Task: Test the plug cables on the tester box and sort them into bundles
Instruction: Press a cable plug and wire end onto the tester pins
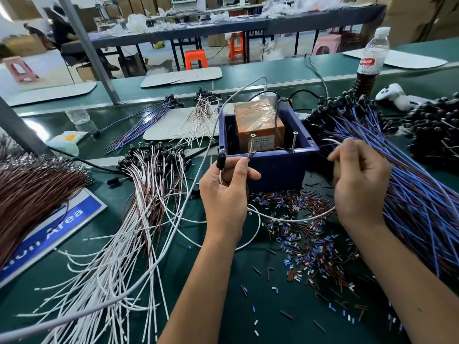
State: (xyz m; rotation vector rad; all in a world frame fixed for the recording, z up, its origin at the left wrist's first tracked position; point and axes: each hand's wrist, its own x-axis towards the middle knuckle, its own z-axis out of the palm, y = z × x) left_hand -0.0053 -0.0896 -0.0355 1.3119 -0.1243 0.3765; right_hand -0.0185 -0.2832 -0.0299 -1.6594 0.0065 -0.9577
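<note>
The blue tester box (278, 167) stands at the centre of the green table, with an orange transformer (258, 125) inside and two upright screws (252, 144) on its front wall. My left hand (226, 194) grips a black plug (220, 160) and pinches its brown wire end against the left screw. My right hand (360, 180) pinches the white wire end (330, 140) of the same cable, just right of the box. The white wire (293, 219) loops below between both hands. A white-and-brown cable bundle (149, 184) lies to the left, and a blue cable bundle (407, 175) lies to the right.
Cut insulation bits (305, 234) litter the table in front of the box. A brown wire heap (32, 192) and a blue sign (57, 229) lie far left. A drink bottle (371, 60) and a white game controller (395, 95) stand behind right. More small bundles (173, 112) lie behind left.
</note>
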